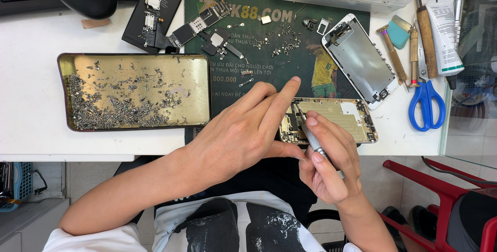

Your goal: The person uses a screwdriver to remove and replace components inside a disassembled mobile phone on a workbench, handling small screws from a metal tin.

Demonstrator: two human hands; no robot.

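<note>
1. Head view: the left hand (pixel 243 128) lies flat, fingers spread, pinning the open phone housing (pixel 336 120) at the worktop (pixel 31 102) front edge.
2. The right hand (pixel 329 161) pinches a small screwdriver (pixel 310 135), tip inside the housing.
3. A metal screw tray (pixel 134 91) sits left.

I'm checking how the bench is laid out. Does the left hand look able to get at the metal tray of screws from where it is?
Probably yes. The left hand rests on the gold phone housing, and the tray of screws lies right beside it with nothing between them.
</note>
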